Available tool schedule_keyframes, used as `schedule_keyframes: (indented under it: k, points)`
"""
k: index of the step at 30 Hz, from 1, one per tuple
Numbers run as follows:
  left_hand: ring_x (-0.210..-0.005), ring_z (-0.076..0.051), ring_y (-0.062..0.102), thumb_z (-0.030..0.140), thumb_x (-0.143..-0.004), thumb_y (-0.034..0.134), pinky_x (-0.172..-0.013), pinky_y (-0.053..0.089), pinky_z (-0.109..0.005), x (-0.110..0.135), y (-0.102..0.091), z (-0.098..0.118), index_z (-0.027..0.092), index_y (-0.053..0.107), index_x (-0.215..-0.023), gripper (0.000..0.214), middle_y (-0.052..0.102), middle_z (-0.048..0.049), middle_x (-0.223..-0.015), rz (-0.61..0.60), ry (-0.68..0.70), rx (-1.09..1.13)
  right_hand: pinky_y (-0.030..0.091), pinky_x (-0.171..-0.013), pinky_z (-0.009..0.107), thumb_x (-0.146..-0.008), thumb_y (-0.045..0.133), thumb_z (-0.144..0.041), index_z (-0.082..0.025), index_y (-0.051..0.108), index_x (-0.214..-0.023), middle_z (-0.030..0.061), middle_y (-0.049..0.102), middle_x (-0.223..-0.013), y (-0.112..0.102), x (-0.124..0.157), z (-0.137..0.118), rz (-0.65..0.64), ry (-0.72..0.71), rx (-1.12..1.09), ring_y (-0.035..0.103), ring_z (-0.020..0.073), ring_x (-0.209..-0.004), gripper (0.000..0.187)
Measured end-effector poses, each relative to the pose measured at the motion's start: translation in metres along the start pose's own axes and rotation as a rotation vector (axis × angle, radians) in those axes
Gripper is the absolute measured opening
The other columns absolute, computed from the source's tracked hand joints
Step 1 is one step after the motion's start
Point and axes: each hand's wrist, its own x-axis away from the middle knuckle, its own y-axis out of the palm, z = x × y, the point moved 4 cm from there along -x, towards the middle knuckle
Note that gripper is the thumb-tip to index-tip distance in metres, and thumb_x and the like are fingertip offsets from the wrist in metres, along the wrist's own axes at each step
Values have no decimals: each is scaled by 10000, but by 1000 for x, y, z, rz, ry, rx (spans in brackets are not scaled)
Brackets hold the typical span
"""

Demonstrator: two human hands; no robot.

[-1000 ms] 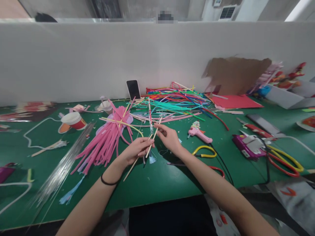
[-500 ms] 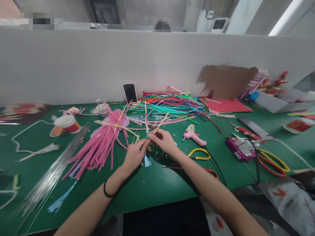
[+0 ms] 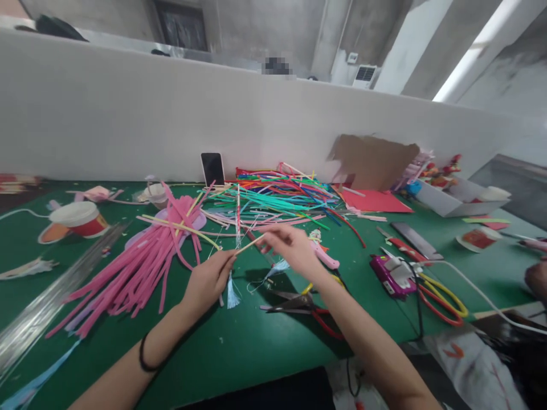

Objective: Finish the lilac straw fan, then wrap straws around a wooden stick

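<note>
A thin pale pipe cleaner [image 3: 250, 245] stretches between my two hands above the green table. My left hand [image 3: 209, 279] is closed round its lower end. The fingers of my right hand [image 3: 287, 246] pinch the upper end. A light blue tassel [image 3: 233, 293] hangs just below my left fingers. Behind the hands a silvery wrapped strip with red marks [image 3: 238, 213] points away. Scissors with red and yellow handles [image 3: 294, 304] lie under my right forearm. A pink glue gun [image 3: 325, 255] is partly hidden behind my right wrist.
Pink pipe cleaners [image 3: 141, 265] lie bunched on the left beside silvery wires [image 3: 55, 285]. A multicoloured heap of pipe cleaners [image 3: 273, 196] and a phone [image 3: 212, 168] are at the back. On the right stand a purple power block [image 3: 391, 279] with cables and a white box [image 3: 453, 199].
My right hand has moved apart from my left, to the far end of the pipe cleaner. The camera view has swung to the right. Scissors show more fully.
</note>
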Motion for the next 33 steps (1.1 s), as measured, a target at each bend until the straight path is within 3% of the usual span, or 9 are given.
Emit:
schedule_keyframes:
  k: [5,7,9,11,14,17,25,33]
  points:
    - [-881,-161,652,307,-983,417,-801,498,-258,-2,-2,-8,206,591,-1252,335,684,-46,-976,89,-30,-38,511,-617,246,-887,596,-404,-190,675,-999,25,726,-789,-90,19,-43,510,-210,114,679,138,-697,255]
    - [-839,-151,645,313,-983,417,-735,492,-238,-2,-1,-9,238,579,-1288,353,674,-34,-957,85,-45,-97,503,-604,253,-892,587,-417,-188,666,-1003,24,714,-771,-113,35,-45,632,-232,189,668,145,-673,267]
    - [-774,-137,637,324,-981,424,-646,468,-220,-1,1,-8,265,596,-1279,349,669,-22,-929,72,-39,-170,505,-617,277,-903,557,-439,-184,654,-1024,40,711,-792,-124,51,-34,662,-157,334,669,169,-691,298]
    - [-752,-129,636,341,-976,440,-606,449,-214,0,2,-5,273,626,-1245,334,673,-14,-912,56,-9,-209,506,-682,313,-904,548,-427,-184,658,-1009,68,714,-848,-126,64,-15,588,8,611,671,201,-752,286]
    - [-809,-136,654,369,-969,459,-627,456,-213,1,5,-1,267,675,-1171,313,686,-11,-888,48,22,-204,461,-804,366,-877,600,-333,-158,668,-1022,135,693,-992,-122,76,21,330,282,1162,633,274,-941,238]
    - [-831,-137,663,378,-963,474,-640,464,-210,1,7,-4,268,701,-1114,294,697,-8,-887,56,3,-199,435,-796,363,-875,608,-287,-123,653,-1026,162,656,-1017,-114,79,46,126,435,1428,600,304,-985,228]
    - [-854,-161,667,333,-955,489,-635,467,-231,0,3,-2,224,698,-1071,263,704,-35,-928,63,38,-269,417,-712,293,-903,586,-293,-155,624,-991,110,631,-991,-90,61,54,-40,404,1398,620,226,-913,168]
    - [-796,-152,653,345,-962,475,-655,470,-242,0,7,2,206,693,-1004,262,694,-36,-890,34,31,-230,435,-770,326,-911,581,-288,-129,650,-987,130,642,-983,-93,47,49,-72,330,1479,607,266,-956,189]
